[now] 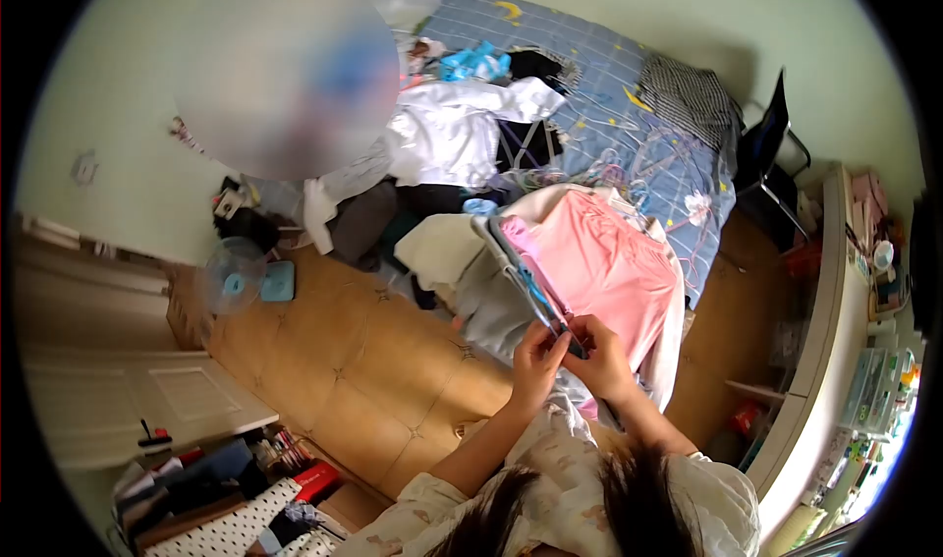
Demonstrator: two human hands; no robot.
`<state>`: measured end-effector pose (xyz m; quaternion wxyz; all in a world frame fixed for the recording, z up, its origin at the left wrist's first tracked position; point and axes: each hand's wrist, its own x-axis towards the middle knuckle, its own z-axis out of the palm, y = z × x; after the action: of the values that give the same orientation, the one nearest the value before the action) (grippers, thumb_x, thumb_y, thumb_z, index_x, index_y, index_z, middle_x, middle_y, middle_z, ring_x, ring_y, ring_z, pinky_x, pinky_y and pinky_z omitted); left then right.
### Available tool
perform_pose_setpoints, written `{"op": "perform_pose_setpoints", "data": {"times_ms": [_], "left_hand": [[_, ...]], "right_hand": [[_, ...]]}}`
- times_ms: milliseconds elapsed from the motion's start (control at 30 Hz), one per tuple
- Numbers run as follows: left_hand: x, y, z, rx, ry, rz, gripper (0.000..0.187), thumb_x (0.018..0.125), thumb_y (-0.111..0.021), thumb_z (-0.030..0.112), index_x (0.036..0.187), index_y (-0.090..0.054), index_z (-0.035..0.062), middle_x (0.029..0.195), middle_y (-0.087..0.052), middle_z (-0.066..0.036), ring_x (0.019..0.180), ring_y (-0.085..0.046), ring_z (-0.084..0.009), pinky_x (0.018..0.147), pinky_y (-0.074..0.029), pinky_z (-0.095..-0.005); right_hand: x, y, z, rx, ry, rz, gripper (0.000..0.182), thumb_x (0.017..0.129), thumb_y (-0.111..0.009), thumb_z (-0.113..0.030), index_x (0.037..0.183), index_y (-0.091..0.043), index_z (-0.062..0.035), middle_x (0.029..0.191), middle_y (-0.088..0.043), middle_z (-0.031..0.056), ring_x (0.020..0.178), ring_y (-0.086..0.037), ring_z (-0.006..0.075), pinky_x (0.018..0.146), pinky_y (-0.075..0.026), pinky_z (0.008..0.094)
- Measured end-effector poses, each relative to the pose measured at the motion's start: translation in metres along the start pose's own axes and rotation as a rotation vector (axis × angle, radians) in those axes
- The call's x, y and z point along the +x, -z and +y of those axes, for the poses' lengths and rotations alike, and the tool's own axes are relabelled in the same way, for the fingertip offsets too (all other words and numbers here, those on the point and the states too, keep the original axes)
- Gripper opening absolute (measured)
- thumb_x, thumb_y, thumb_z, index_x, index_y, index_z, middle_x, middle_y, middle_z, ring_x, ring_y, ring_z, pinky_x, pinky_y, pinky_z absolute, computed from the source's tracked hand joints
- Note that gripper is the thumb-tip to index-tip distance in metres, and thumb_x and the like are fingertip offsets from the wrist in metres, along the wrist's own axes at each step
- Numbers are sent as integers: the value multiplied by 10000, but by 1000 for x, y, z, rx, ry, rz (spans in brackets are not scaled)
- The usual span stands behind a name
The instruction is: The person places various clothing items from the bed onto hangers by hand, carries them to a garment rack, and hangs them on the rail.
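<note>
My left hand (538, 361) and my right hand (601, 362) meet low in front of me, fingers closed. Between them they pinch the near end of a narrow bundle of clothes hangers (530, 280), in grey, blue and pink. A small dark part shows at the fingertips, too small to make out. Just beyond my right hand, pink trousers (609, 257) with a gathered waist lie spread over pale clothing at the bed's edge. Left of the hangers lies a cream garment (440, 248). My fingers hide part of the grip.
The blue patterned bed (589, 61) holds a white shirt (452, 130), loose hangers (648, 179) and a checked pillow (688, 95). A black chair (771, 154) and a long white cabinet (805, 390) stand right. A fan (234, 277) is on the floor left; a clothes-filled drawer (324, 454) is lower left.
</note>
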<state>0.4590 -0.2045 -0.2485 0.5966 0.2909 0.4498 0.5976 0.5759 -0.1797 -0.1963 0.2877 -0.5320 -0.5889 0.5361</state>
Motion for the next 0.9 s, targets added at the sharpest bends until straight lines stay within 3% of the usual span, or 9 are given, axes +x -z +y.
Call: {"op": "perform_pose_setpoints", "data": {"times_ms": [33, 67, 167, 300, 467, 633, 733, 800, 900], "left_hand": [[-13, 14, 18, -13, -56, 10, 227, 874, -625, 50, 1094, -613, -4, 831, -484, 44, 721, -446, -35, 656, -364, -190], [-28, 31, 30, 31, -67, 22, 254, 867, -637, 51, 1111, -610, -14, 801, -490, 50, 745, -461, -36, 683, -374, -187], [-78, 70, 96, -132, -196, 15, 260, 868, -635, 50, 1121, -619, -9, 1002, -620, -7, 919, -555, -55, 805, -435, -196], [-148, 137, 143, -207, -279, 136, 260, 873, -628, 56, 1121, -619, -22, 1040, -637, -32, 914, -577, -73, 811, -455, -213], [-236, 218, 190, -221, -468, 379, 262, 877, -627, 74, 1121, -621, -20, 972, -650, -22, 849, -581, -62, 769, -461, -206], [-323, 273, 225, -333, -685, 628, 196, 870, -636, 72, 1051, -639, -1, 901, -647, -8, 772, -570, -48, 696, -464, -198], [-366, 299, 233, -314, -804, 791, 156, 863, -643, 64, 1010, -638, 10, 852, -638, 6, 734, -570, -42, 647, -465, -194], [-388, 317, 234, -266, -827, 965, 141, 861, -644, 54, 995, -634, 14, 830, -632, 11, 725, -575, -40, 626, -464, -192], [-417, 335, 246, -294, -852, 1148, 155, 848, -639, 33, 1002, -641, 11, 859, -646, -11, 759, -590, -64, 693, -464, -213]], "right_hand": [[-8, -13, -14, 88, -5, -84, 338, 772, -676, -18, 1082, -543, 12, 938, -628, 68, 863, -620, 145, 754, -490, 272], [-15, -27, -16, 438, 30, -226, 357, 786, -649, 26, 1119, -518, 12, 1012, -579, 24, 936, -553, 89, 799, -461, 240], [-38, -71, -66, 538, 173, -497, 384, 821, -572, 43, 1193, -478, 31, 1087, -560, 61, 995, -546, 118, 850, -446, 247], [-76, -148, -127, 504, 189, -725, 437, 819, -529, 68, 1249, -459, 35, 1080, -564, 62, 959, -551, 121, 815, -444, 238], [-111, -267, -146, 420, 367, -930, 439, 831, -548, 55, 1266, -509, 3, 988, -528, 15, 830, -507, 81, 698, -439, 215], [-148, -371, -175, 358, 504, -1233, 455, 844, -540, 68, 1289, -501, -19, 974, -462, 2, 812, -487, 92, 719, -425, 213], [-168, -427, -180, 440, 384, -1503, 438, 881, -547, 30, 1310, -470, -11, 921, -488, -16, 848, -491, 95, 797, -396, 224], [-183, -462, -184, 431, 375, -1595, 427, 889, -541, 22, 1309, -467, -8, 917, -508, -13, 849, -493, 92, 782, -397, 222], [-195, -512, -193, 424, 321, -1771, 373, 905, -532, -3, 1274, -483, 6, 979, -548, 13, 897, -512, 95, 801, -403, 228]]}}
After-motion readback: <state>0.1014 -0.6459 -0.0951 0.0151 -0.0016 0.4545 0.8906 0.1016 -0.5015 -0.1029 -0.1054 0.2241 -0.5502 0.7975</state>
